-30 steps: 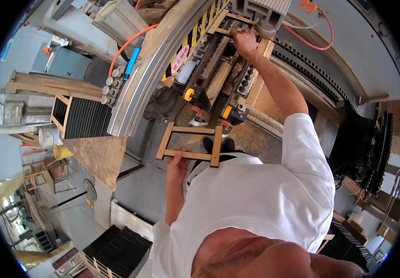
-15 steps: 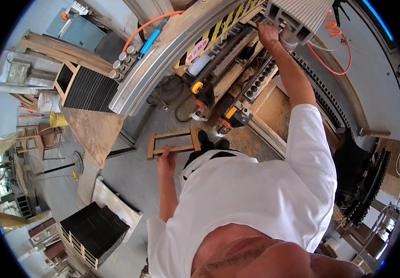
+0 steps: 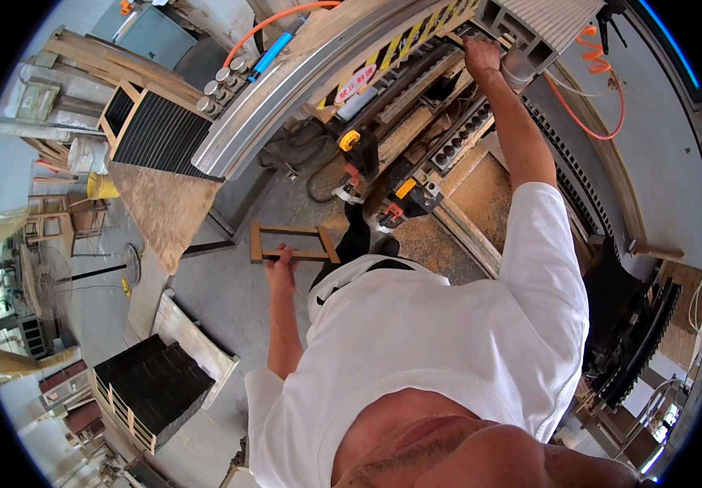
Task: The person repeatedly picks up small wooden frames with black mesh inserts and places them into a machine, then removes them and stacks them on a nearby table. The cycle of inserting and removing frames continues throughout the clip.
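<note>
My left hand point(image 3: 282, 267), low at my left side, is closed round one long rail of a small rectangular wooden frame point(image 3: 256, 243). The frame hangs above the floor, its open middle showing grey floor. My right hand point(image 3: 482, 57) stretches far forward to the machine's far end, beside a grey ribbed metal profile point(image 3: 540, 23). Its fingers are curled; a dark edge shows by the fingertips, but what they grip is too small to tell. Under that arm lie the machine's rails and a row of round black knobs point(image 3: 454, 146).
Orange-and-black clamp-like units point(image 3: 406, 202) stand on the machine near my feet; sawdust point(image 3: 481, 195) covers its bed. Left are a stack of dark slatted frames point(image 3: 164, 134) on a brown board point(image 3: 160, 215), a floor fan point(image 3: 130, 264) and another dark stack point(image 3: 152, 382).
My left hand and the wooden frame have shifted slightly left, and the frame has tilted. One foot has stepped forward toward the machine. My right hand stays at its far end.
</note>
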`<state>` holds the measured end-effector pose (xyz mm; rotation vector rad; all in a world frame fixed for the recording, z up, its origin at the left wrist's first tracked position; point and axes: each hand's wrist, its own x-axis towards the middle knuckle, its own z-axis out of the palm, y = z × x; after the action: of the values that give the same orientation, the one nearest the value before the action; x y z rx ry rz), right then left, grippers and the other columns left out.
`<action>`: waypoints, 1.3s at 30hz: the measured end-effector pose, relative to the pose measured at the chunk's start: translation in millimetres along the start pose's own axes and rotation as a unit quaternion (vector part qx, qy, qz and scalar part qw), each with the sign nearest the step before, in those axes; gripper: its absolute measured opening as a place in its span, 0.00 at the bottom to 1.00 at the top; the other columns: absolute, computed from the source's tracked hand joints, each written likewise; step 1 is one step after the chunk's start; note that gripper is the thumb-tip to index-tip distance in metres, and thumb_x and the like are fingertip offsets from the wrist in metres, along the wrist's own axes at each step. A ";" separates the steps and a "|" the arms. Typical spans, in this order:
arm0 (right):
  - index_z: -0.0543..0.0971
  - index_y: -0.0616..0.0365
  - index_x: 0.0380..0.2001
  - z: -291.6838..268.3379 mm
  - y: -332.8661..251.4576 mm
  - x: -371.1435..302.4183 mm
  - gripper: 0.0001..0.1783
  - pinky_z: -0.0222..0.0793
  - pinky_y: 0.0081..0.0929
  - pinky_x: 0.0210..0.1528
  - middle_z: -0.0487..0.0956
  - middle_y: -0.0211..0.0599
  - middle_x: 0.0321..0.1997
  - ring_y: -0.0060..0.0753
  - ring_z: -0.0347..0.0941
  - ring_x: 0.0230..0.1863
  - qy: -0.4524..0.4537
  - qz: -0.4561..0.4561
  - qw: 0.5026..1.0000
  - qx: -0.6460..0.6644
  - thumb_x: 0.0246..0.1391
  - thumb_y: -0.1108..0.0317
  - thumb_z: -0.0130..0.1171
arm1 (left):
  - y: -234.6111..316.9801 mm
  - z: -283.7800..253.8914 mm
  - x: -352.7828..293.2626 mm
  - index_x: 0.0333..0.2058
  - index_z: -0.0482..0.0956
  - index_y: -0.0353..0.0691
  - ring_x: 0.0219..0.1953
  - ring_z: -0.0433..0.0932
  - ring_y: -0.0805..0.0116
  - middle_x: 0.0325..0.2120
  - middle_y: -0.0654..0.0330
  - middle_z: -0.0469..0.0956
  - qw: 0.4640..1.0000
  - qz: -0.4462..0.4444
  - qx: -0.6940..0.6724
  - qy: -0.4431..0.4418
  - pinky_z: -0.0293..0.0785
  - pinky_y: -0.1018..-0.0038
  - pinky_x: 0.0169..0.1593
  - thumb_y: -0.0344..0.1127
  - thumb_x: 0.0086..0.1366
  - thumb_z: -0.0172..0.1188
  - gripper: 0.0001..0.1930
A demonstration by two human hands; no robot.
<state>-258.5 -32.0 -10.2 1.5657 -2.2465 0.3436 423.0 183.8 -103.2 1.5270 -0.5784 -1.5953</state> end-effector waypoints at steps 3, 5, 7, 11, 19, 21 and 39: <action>0.74 0.48 0.44 -10.3 -22.1 2.6 0.11 0.69 0.54 0.44 0.80 0.45 0.37 0.56 0.75 0.44 -0.052 -0.032 0.997 -0.038 0.58 0.68 0.49 | 8.9 -10.9 -17.2 0.53 0.71 0.32 0.40 0.78 0.69 0.40 0.60 0.79 0.994 0.051 0.075 0.061 0.74 0.72 0.41 0.33 0.60 0.65 0.23; 0.74 0.49 0.41 -12.8 -23.8 -0.3 0.09 0.73 0.55 0.41 0.80 0.43 0.38 0.56 0.77 0.42 -0.066 -0.032 0.996 -0.051 0.58 0.67 0.51 | 20.3 -16.6 -24.0 0.52 0.72 0.31 0.37 0.78 0.72 0.37 0.61 0.79 0.985 0.096 0.130 0.068 0.73 0.74 0.39 0.32 0.60 0.64 0.22; 0.75 0.49 0.41 -13.8 -22.5 1.7 0.09 0.73 0.55 0.41 0.80 0.43 0.38 0.55 0.77 0.42 -0.051 -0.037 0.996 -0.059 0.57 0.68 0.52 | 38.8 -21.6 -28.8 0.50 0.74 0.30 0.34 0.77 0.74 0.35 0.62 0.80 0.970 0.174 0.153 0.069 0.72 0.76 0.38 0.32 0.60 0.64 0.20; 0.79 0.53 0.38 -24.5 -21.0 7.0 0.09 0.71 0.54 0.39 0.81 0.43 0.36 0.51 0.78 0.42 -0.077 -0.017 0.996 -0.050 0.54 0.66 0.60 | 95.0 -44.2 -46.2 0.46 0.76 0.29 0.31 0.75 0.77 0.31 0.61 0.81 0.895 0.331 0.273 0.124 0.72 0.79 0.35 0.30 0.62 0.62 0.15; 0.80 0.50 0.48 -105.8 -90.5 -25.9 0.15 0.74 0.44 0.44 0.81 0.42 0.45 0.47 0.78 0.43 0.033 -0.055 0.989 0.137 0.58 0.62 0.57 | 255.7 -86.7 -76.1 0.49 0.73 0.28 0.40 0.79 0.68 0.38 0.57 0.79 0.926 0.354 0.006 0.128 0.77 0.72 0.45 0.29 0.66 0.57 0.15; 0.81 0.53 0.45 -146.2 -133.4 -62.3 0.13 0.75 0.40 0.44 0.82 0.42 0.44 0.48 0.78 0.42 0.075 -0.064 0.968 0.231 0.58 0.62 0.58 | 301.8 -103.4 -58.3 0.50 0.70 0.26 0.43 0.79 0.64 0.42 0.54 0.78 0.931 0.353 -0.054 0.076 0.77 0.70 0.48 0.29 0.67 0.55 0.16; 0.82 0.57 0.39 -172.5 -329.1 -430.5 0.12 0.75 0.34 0.40 0.82 0.47 0.33 0.41 0.81 0.37 -0.234 0.245 0.891 0.301 0.52 0.66 0.60 | 551.8 -51.1 228.8 0.34 0.82 0.29 0.42 0.81 0.55 0.35 0.46 0.82 0.773 0.402 0.421 0.252 0.77 0.63 0.45 0.49 0.57 0.66 0.23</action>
<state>211.0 286.5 -49.7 1.4171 -3.1366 0.9736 629.4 -292.4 197.0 1.8212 -1.4956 -0.1871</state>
